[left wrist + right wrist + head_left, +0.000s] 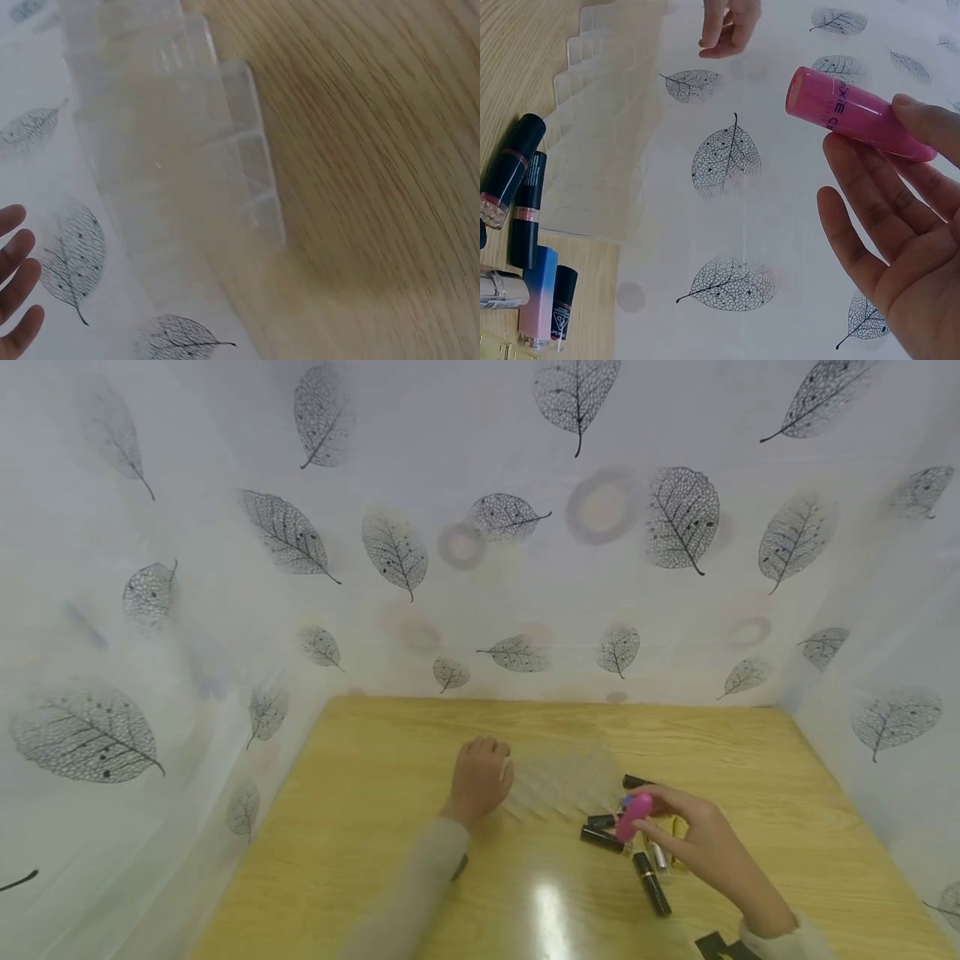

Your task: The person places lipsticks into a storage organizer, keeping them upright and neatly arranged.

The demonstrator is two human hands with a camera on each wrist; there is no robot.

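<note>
My right hand [693, 835] pinches a bright pink lipstick tube [855, 112] between thumb and fingers, above the table's right side. Dark lettering runs along the tube. A clear stepped plastic organizer [562, 777] lies mid-table, its tiers see-through. Beside its left end is my left hand [480, 781], fingers loosely bent and holding nothing. In the left wrist view its fingers [19, 274] show at the left edge, apart from the organizer. Below the right hand lie several lipsticks, among them a black lipstick [651, 883] and a blue-and-pink lipstick [540, 296].
The wooden table [360, 827] ends at a white curtain [450, 610] printed with grey leaves, at the back and both sides. A silver-capped tube [502, 289] and a yellowish clear item [502, 347] lie among the lipsticks. A dark object [723, 946] shows near the right sleeve.
</note>
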